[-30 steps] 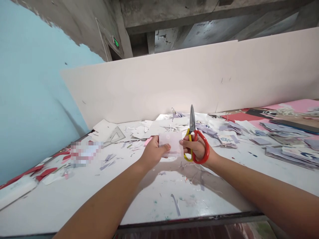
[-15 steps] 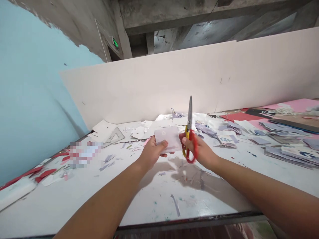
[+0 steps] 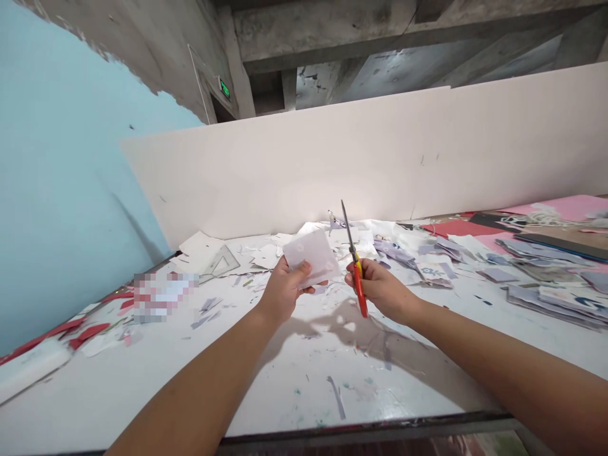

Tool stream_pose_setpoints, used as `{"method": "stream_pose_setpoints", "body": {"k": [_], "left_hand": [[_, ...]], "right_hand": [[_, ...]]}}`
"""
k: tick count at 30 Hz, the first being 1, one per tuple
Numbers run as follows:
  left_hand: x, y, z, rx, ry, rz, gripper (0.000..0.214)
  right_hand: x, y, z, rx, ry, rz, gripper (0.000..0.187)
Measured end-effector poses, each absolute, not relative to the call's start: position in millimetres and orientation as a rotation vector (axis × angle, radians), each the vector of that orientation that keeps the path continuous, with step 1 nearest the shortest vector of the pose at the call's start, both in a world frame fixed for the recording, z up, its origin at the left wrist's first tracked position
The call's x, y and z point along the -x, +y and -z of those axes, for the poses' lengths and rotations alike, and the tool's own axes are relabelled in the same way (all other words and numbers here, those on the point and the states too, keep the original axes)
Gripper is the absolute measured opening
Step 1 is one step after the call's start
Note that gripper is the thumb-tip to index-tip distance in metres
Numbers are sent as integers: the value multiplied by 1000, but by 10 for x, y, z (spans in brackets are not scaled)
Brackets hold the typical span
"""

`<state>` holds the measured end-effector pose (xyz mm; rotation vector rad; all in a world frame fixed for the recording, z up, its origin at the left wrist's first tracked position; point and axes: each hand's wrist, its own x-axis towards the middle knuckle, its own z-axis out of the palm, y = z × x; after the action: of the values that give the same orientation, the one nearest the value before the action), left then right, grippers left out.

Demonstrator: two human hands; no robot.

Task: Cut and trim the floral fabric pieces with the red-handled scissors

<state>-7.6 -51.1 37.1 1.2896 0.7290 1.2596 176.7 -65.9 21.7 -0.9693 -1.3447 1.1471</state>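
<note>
My left hand (image 3: 284, 292) grips a pale, roughly square piece of paper (image 3: 312, 258) by its lower left side, thumb on top. It is held above the white table (image 3: 199, 380). Just to the right, my right hand (image 3: 379, 288) is closed on a pair of scissors (image 3: 360, 288) with red and yellow handles. Their blades are together and point up and away. A small gap lies between the scissors and the paper. The fingers under the paper are mostly hidden.
Paper scraps (image 3: 206, 311) litter the table. A clear set square (image 3: 221, 263) lies at the back left, red scraps (image 3: 90, 334) at the left edge. Stacked grey-white pieces (image 3: 553, 304), pink sheets (image 3: 565, 206) and white cord (image 3: 541, 216) sit on the right. A white panel (image 3: 304, 171) stands behind.
The paper has turned and tilted in my left hand, its right side moving away from my right hand. The scissors have rotated edge-on, their tips swinging left and lower.
</note>
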Motion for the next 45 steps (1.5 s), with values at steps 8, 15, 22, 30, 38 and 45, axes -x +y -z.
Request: {"method": "stream_pose_setpoints", "body": {"k": [8, 15, 22, 30, 38, 45], "left_hand": [[82, -500, -372, -1254, 626, -1289, 39], [87, -476, -358, -1229, 636, -1334, 40], [54, -474, -332, -1228, 639, -1374, 40], [33, -510, -353, -1211, 656, -1353, 42], [34, -511, -341, -1239, 668, -1331, 41], [18, -500, -312, -1237, 640, -1338, 40]], "right_hand": [[-1824, -847, -335, 1208, -1631, -960, 54], [-1827, -809, -287, 1199, -1772, -749, 48], [-1792, -831, -241, 1204, -1838, -660, 40], [-1762, -851, -265, 1203, -1836, -703, 38], [-1743, -868, -281, 1233, -1795, -755, 35], [-1755, -852, -223, 1237, -1800, -705, 34]]}}
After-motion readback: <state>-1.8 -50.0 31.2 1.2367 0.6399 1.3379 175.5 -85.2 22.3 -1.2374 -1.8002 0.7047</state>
